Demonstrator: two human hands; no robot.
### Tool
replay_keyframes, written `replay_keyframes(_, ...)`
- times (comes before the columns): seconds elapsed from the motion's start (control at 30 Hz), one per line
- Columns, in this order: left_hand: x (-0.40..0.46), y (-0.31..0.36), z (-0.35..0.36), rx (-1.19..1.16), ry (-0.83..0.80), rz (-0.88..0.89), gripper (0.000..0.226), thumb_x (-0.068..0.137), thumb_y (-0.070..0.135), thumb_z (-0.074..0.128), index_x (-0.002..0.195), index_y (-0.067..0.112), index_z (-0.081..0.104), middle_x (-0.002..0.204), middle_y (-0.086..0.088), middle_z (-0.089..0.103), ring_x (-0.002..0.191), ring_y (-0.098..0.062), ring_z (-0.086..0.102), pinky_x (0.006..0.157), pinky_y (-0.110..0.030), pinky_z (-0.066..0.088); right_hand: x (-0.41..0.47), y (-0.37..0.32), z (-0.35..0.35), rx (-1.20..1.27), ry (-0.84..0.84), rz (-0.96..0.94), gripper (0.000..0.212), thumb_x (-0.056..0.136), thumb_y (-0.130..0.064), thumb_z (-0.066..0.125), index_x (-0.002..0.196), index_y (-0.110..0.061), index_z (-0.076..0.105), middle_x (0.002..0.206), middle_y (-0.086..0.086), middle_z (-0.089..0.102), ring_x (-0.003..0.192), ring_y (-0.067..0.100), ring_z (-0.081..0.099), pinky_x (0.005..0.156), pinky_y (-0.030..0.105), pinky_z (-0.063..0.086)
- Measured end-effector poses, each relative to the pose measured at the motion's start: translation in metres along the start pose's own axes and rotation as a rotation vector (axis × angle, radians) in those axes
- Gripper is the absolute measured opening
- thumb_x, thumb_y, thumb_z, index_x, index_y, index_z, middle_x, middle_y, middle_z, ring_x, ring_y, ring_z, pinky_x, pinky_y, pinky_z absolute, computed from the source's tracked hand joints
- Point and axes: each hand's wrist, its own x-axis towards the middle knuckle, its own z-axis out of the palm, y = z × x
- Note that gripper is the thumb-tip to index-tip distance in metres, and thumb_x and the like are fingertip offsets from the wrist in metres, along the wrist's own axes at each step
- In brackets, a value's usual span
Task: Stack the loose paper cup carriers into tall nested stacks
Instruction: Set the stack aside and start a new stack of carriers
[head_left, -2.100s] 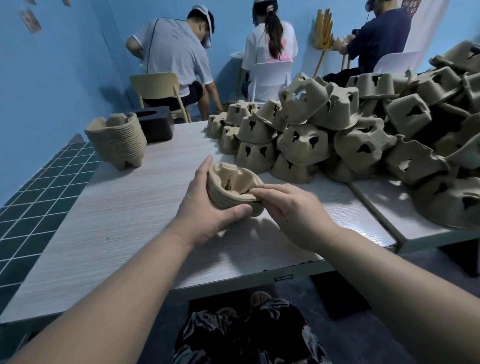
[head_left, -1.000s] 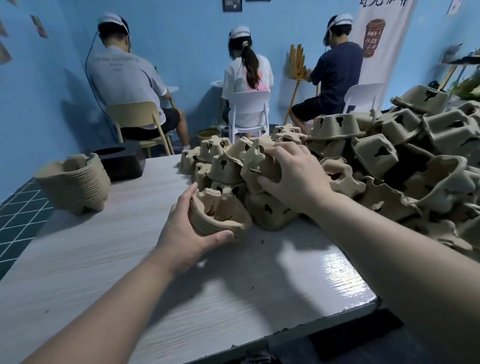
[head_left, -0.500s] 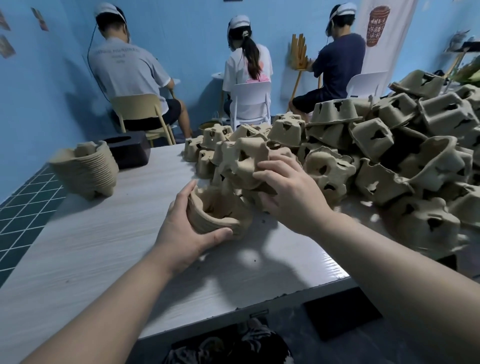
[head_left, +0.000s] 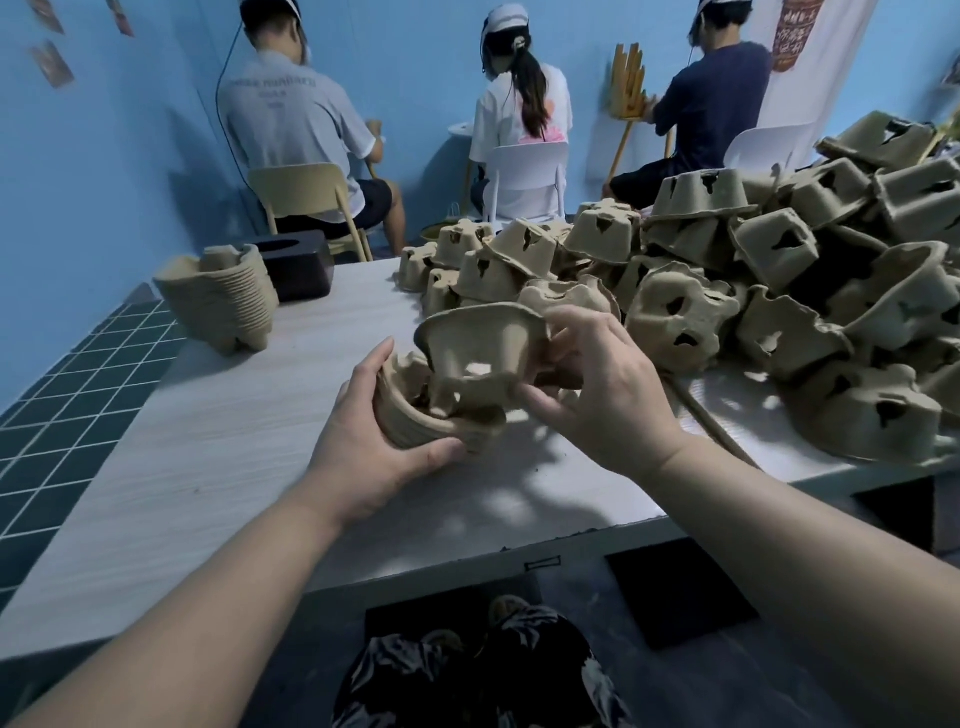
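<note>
With the left hand (head_left: 374, 452) gripping the short nested stack (head_left: 415, 415) on the worktop (head_left: 208, 467), the right hand (head_left: 597, 395), pinching a loose carrier (head_left: 483, 348) just above, should square its cups before pressing down.

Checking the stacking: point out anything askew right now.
The carrier in the right hand sits tilted over the short stack held by the left hand, not yet nested.
</note>
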Motion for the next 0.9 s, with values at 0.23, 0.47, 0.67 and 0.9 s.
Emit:
replay_keyframes(0.23, -0.015, -0.004, -0.01, 0.033, 0.033, -0.019, 0.133, 0.03, 0.076, 0.082, 0.146, 0.047, 0.023, 0.146, 0.005, 0.044, 0.134, -0.013, 0.043, 0.114, -0.042, 0.035, -0.005, -0.014, 0.009, -0.121, -0.101, -0.1, 0.06, 0.076, -0.046, 0.061, 0.123, -0.008, 0.058, 0.084, 0.002, 0.063, 0.091, 0.021, 0.048, 0.086, 0.027, 0.04)
replay_keyframes(0.47, -0.025, -0.008, -0.028, 0.086, 0.08, -0.052, 0.126, 0.035, 0.069, 0.081, 0.146, 0.047, 0.024, 0.147, 0.006, 0.04, 0.134, -0.012, 0.04, 0.116, -0.04, 0.032, 0.002, -0.023, 0.029, -0.115, -0.014, -0.06, 0.016, 0.082, -0.021, 0.057, 0.081, -0.008, 0.065, 0.073, 0.004, 0.063, 0.077, 0.03, 0.056, 0.07, 0.029, 0.041)
replay_keyframes(0.67, -0.036, -0.014, -0.049, 0.108, 0.156, -0.067, 0.127, 0.041, 0.058, 0.091, 0.149, 0.039, 0.026, 0.149, 0.002, 0.039, 0.135, -0.013, 0.039, 0.115, -0.032, 0.03, 0.0, -0.02, 0.038, -0.231, -0.041, -0.116, 0.01, 0.079, -0.011, 0.061, 0.071, -0.008, 0.065, 0.065, 0.004, 0.06, 0.069, 0.03, 0.055, 0.063, 0.032, 0.044)
replay_keyframes(0.9, -0.041, -0.02, -0.06, 0.105, 0.2, -0.066, 0.115, 0.055, 0.042, 0.09, 0.15, 0.034, 0.026, 0.147, 0.001, 0.039, 0.132, -0.011, 0.038, 0.11, -0.025, 0.028, -0.008, -0.035, 0.04, -0.154, -0.389, -0.053, 0.045, 0.071, -0.02, 0.042, 0.106, -0.007, 0.067, 0.086, 0.008, 0.064, 0.092, 0.036, 0.058, 0.081, 0.039, 0.052)
